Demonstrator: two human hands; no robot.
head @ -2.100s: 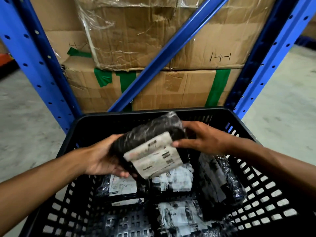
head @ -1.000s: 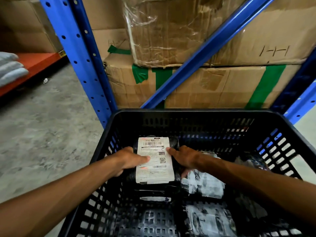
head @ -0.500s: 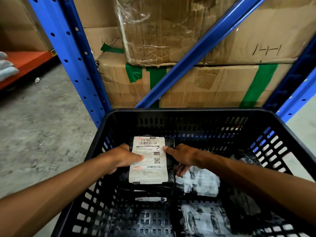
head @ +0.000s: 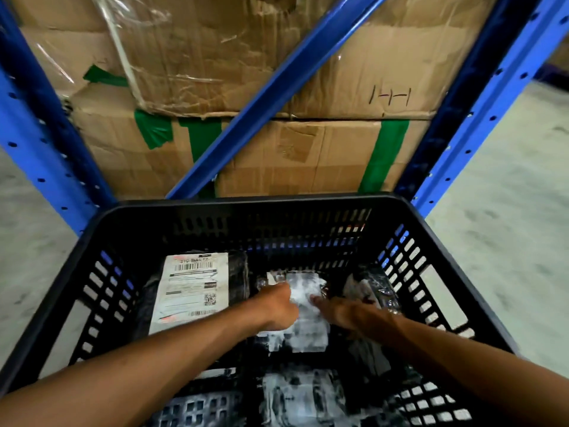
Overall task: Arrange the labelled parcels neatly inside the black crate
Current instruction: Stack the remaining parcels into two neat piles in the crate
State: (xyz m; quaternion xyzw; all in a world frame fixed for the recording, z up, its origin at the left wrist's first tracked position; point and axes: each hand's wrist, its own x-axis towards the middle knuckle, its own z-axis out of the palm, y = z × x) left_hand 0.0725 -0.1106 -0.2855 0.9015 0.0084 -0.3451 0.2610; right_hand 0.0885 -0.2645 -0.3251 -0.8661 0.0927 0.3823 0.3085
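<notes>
While one labelled parcel already lies flat, label up, in the black crate's far left corner, others near the right wall look loose. Both arms reach in: left hand curled on the middle parcel, right hand beside it, fingers extended, touching it.

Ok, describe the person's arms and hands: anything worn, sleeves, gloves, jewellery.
Both forearms are bare all the way to the bottom edge of the picture, so no sleeves show. The left hand and right hand wear no gloves. No watch, bracelet or band shows at either wrist, and no ring is visible, though motion blur hides fine detail on the fingers.
</notes>
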